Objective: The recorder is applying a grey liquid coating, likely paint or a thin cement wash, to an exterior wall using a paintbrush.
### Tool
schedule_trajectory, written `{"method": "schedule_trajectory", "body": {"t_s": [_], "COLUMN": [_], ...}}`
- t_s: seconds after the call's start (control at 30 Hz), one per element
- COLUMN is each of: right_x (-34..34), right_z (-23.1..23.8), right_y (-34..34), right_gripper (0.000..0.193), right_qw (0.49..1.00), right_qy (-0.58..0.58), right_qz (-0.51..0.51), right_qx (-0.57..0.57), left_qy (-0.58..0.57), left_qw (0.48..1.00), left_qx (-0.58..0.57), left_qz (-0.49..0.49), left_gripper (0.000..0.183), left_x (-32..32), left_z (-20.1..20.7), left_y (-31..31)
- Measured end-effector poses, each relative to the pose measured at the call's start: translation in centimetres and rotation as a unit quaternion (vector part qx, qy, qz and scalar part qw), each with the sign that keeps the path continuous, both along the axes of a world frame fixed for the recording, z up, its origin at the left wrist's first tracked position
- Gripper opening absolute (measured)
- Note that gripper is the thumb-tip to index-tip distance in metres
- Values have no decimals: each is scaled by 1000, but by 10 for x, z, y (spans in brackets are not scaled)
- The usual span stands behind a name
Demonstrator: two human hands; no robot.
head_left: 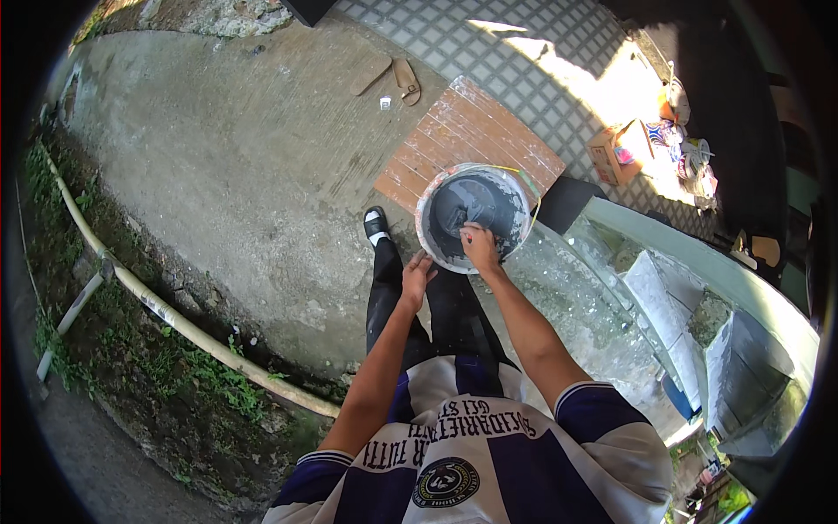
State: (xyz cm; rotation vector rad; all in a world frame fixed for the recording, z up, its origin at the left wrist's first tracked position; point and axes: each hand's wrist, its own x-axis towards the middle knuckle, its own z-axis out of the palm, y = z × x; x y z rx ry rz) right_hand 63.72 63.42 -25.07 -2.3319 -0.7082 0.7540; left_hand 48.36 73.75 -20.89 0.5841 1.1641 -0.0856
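A white bucket [425, 234] with grey smears on its rim stands on a brown wooden board. Inside it is a dark grey, wet-looking mix [493, 208]. My right hand [480, 248] reaches over the near rim, fingers closed round a small handled tool [456, 219]. A bit of red shows at its grip, and its end lies in the grey mix; its exact kind is hard to make out. My left hand [417, 278] is at the bucket's near left side, fingers extended, the fingertips at or close to the outer wall. I cannot tell whether it presses on the bucket.
The paint-spotted board [454, 122] rests by patterned tiles [401, 19]. Brown sandals [406, 81] lie beyond it on the concrete. A cardboard box [618, 153] and bagged items stand at right. Pale stone slabs [668, 306] are nearer on the right; a long pipe [175, 319] runs at left.
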Motion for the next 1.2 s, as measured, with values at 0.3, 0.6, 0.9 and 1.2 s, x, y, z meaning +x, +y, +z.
{"method": "schedule_trajectory", "body": {"t_s": [0.3,0.6,0.9,1.2], "right_x": [-12,6,-3,-11], "right_z": [-22,10,14,12], "right_y": [5,0,-11,-10], "right_gripper": [19,13,23,23], "right_qw": [982,993,991,994], "right_qy": [-37,1,-29,-76], "right_qz": [165,112,132,83], "right_qx": [-80,40,4,-15], "left_qy": [-2,4,18,40], "left_qw": [1000,1000,1000,997], "left_qx": [-6,13,12,50], "left_qz": [17,-6,-13,45], "left_gripper": [55,55,53,49], "left_x": [-3,-20,-53,-103], "left_z": [1,1,7,39], "left_y": [-8,-10,-9,-2]}}
